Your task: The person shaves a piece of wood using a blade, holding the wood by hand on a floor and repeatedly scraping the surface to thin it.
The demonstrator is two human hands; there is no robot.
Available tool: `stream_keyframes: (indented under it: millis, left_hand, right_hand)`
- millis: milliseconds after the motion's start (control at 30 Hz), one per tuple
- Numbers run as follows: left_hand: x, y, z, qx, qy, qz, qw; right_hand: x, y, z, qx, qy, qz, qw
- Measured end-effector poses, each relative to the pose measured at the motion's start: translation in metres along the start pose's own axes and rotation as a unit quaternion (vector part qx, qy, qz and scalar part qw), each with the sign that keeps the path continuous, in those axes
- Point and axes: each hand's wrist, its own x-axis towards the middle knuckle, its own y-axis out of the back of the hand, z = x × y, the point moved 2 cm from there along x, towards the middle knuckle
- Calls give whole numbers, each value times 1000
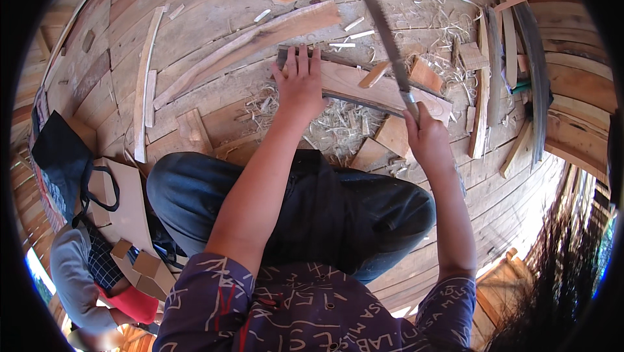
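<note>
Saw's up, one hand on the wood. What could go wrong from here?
1. The bare left hand rests on the same board that the saw is over; a slipped stroke might reach it.
2. The small block by the blade looks loose and could shift if knocked.
3. Shavings around the board might make footing or support less steady.

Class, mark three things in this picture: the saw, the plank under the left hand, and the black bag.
Saw (385, 32): head view, middle of the blade.
Plank (347, 81): head view, bare upper face.
Black bag (62, 158): head view, side panel.
</note>
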Motion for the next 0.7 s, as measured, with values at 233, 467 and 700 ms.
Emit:
stream_keyframes:
  millis: [233, 467, 700]
  left_hand:
    - [0, -1, 3, -4, -7, -3, 1000]
    - [1, 0, 3, -5, 0, -13, 1000]
    - [0, -3, 0, 2, -2, 0, 1000]
  right_hand:
    - [-4, 0, 3, -28, -1, -31, 999]
    - [0, -8, 7, -21, 7, -8, 1000]
    - [-1, 4, -2, 7, -21, 21, 1000]
